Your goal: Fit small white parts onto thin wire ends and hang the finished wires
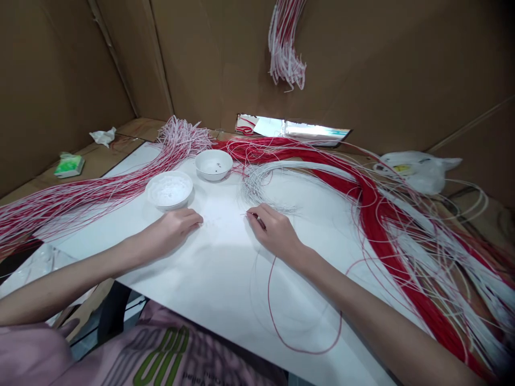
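My right hand [273, 225] is pinched over the white board [225, 252], and a short tip of cord shows at its fingertips. From under this hand a thin red cord [270, 300] drops in a loose loop toward the board's front edge and passes beneath the forearm. My left hand [179, 225] rests to the left with its fingers pressed together; whatever lies between them is too small to make out. Just behind it stands a white bowl [151, 195] of fine white pieces. A second white bowl [213, 171] farther back holds a few dark specks.
Red and white strands [108, 190] with white tips spread across the left. A thick red cord bundle [374, 214] and white cords [338, 169] curve along the right. Behind are a plastic bag [426, 171], a green-white packet [69, 165], a hanging bundle [285, 59] and cardboard walls [217, 69].
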A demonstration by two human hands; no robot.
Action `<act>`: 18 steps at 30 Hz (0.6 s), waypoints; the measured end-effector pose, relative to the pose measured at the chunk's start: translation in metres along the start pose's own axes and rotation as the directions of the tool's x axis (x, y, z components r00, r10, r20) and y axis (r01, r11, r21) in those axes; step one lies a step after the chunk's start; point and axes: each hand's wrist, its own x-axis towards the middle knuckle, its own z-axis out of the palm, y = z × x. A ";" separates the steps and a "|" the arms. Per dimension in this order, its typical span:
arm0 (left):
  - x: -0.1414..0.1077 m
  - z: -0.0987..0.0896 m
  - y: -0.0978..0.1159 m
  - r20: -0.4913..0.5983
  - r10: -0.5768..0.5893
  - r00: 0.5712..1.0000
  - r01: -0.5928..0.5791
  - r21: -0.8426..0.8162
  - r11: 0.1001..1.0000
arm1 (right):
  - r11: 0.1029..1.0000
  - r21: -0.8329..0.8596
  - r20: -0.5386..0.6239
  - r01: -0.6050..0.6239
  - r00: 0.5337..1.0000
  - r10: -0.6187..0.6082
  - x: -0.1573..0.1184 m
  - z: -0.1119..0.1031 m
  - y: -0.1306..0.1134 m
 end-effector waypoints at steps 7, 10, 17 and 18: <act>0.002 0.011 -0.006 -0.100 -0.100 0.990 0.090 -0.100 0.991 | 0.997 0.040 0.076 -0.066 0.995 0.063 0.001 -0.005 -0.004; -0.005 0.015 -0.002 -0.119 -0.139 0.983 0.124 -0.126 0.984 | 0.983 0.039 0.113 -0.177 0.979 0.172 0.001 -0.011 -0.009; 0.009 0.019 0.007 0.038 -0.140 0.989 0.145 -0.268 0.952 | 0.822 0.256 0.261 -0.508 0.855 0.447 -0.006 -0.031 -0.032; 0.015 0.019 0.007 0.058 -0.143 0.988 0.154 -0.312 0.937 | 0.786 0.288 0.291 -0.546 0.832 0.472 -0.008 -0.033 -0.035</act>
